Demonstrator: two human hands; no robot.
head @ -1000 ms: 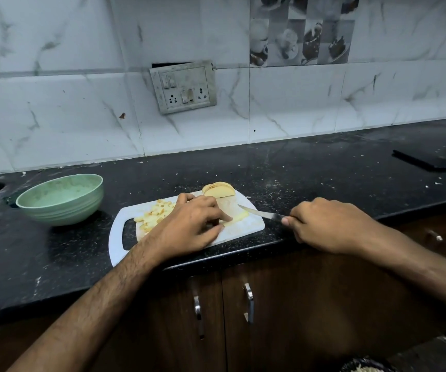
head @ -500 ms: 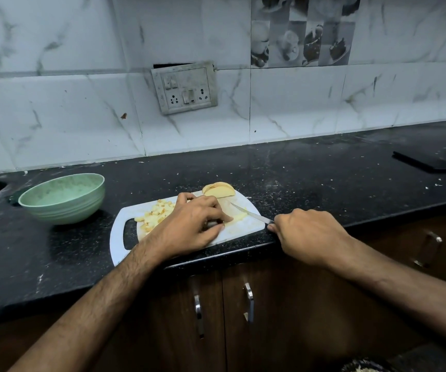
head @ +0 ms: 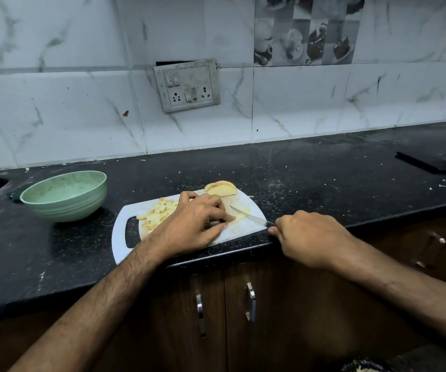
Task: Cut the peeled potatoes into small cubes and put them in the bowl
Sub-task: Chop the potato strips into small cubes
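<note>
2 hands [head: 197, 224] on 1 board [head: 243, 229]; 1 knife [head: 248, 216], 1 bowl [head: 64, 196].

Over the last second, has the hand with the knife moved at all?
Yes. The right hand has slid left along the counter edge toward the cutting board, carrying the knife farther in over it.

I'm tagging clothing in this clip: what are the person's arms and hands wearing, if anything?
Nothing shows. Both forearms are bare up to the frame edge, with no sleeve in view and visible hair on them. The left hand and the right hand have no gloves, and no ring, watch or band is visible.
</note>
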